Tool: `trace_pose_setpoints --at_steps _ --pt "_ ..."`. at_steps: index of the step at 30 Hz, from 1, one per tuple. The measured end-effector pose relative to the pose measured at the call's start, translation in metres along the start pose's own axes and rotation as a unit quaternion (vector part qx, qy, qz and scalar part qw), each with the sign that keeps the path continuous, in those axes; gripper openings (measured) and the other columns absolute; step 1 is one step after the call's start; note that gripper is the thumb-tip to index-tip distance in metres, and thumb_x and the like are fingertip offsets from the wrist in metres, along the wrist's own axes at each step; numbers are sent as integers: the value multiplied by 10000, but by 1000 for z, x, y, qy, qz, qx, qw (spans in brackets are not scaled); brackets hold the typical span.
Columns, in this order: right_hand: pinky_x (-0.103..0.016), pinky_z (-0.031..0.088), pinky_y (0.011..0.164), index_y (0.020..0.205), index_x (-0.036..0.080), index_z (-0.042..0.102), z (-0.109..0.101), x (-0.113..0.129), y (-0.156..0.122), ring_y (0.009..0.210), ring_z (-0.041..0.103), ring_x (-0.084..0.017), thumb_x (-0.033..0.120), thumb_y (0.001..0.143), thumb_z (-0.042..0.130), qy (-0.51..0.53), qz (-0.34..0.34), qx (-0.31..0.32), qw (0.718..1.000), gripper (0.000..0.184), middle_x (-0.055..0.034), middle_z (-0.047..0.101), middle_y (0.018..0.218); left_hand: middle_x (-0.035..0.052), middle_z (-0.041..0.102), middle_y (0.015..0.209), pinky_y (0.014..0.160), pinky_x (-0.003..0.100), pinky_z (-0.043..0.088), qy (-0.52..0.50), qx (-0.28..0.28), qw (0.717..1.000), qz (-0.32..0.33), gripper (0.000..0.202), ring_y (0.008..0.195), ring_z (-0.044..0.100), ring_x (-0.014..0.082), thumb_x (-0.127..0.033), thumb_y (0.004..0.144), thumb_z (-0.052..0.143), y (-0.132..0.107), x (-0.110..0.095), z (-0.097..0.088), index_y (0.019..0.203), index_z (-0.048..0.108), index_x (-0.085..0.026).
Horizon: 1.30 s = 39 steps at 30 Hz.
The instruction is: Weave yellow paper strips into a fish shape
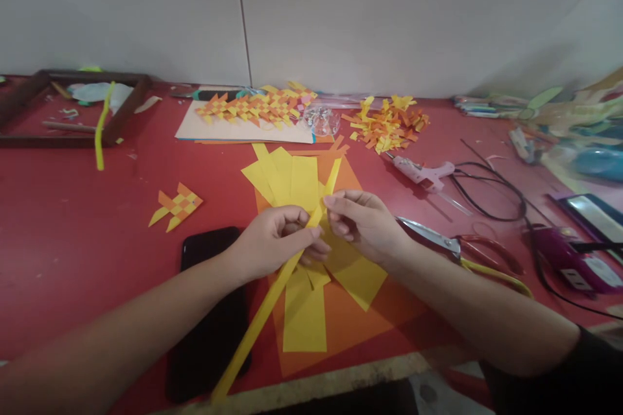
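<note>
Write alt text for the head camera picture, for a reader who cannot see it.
The left hand and the right hand pinch a long yellow strip above yellow sheets and an orange sheet on a red table. A black phone lies to the left; scissors and a glue gun lie to the right.

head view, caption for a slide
Left hand and right hand pinch a yellow strip over orange paper on a red table.

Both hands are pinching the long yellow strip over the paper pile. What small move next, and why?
Probably crease the long yellow strip at the pinch: the left hand and right hand both grip it at one spot, it runs straight through them, and the woven piece nearby seems made of such strips.
</note>
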State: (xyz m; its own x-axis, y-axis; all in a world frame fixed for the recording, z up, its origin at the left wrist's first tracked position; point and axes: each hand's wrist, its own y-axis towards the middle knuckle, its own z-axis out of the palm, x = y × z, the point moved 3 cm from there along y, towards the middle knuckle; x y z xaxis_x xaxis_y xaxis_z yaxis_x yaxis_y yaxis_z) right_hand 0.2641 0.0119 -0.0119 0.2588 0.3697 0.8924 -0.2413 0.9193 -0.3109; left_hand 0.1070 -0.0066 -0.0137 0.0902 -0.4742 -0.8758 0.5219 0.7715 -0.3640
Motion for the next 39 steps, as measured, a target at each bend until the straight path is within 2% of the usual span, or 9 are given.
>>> trace_pose_setpoints --at_steps 5,13,18,26,34,39 --pt "-206 283 377 593 162 621 6 -3 -4 387 431 -42 361 674 832 -30 -16 18 999 301 39 567 523 86 777 824 659 200 581 15 10 996 84 314 709 739 135 -421 841 693 -2 -3 -2 828 638 -111" --pt "-203 294 389 600 160 637 7 -4 -5 401 432 -47 339 698 812 -30 -25 21 999 269 43 559 499 78 770 816 651 209 584 60 -18 992 113 219 681 723 125 -310 876 659 -1 -4 -1 789 633 -110" --pt "-202 294 383 599 168 627 5 -4 -4 386 433 -49 349 671 831 -29 -11 9 999 282 42 573 512 87 774 822 674 239 588 79 -12 992 99 218 693 736 148 -312 900 618 -2 -2 -1 786 616 -127" --pt "-205 222 365 557 171 568 0 -1 0 370 401 -43 373 659 837 -28 -4 -8 1000 352 50 523 466 89 777 810 627 216 564 85 -5 993 83 248 677 734 145 -365 896 624 -1 -2 0 797 595 -139" --pt "-212 233 375 568 175 568 1 0 -1 378 408 -48 354 652 840 6 -4 -4 1000 336 51 530 480 79 765 715 584 187 540 69 -7 996 59 261 652 734 141 -366 891 639 -1 -5 1 782 580 -136" --pt "-222 249 389 556 178 565 -8 4 6 391 377 -50 349 653 839 16 -31 -42 999 337 46 512 471 89 763 707 567 208 542 64 -16 997 34 273 644 736 160 -372 865 664 1 0 1 756 555 -146"
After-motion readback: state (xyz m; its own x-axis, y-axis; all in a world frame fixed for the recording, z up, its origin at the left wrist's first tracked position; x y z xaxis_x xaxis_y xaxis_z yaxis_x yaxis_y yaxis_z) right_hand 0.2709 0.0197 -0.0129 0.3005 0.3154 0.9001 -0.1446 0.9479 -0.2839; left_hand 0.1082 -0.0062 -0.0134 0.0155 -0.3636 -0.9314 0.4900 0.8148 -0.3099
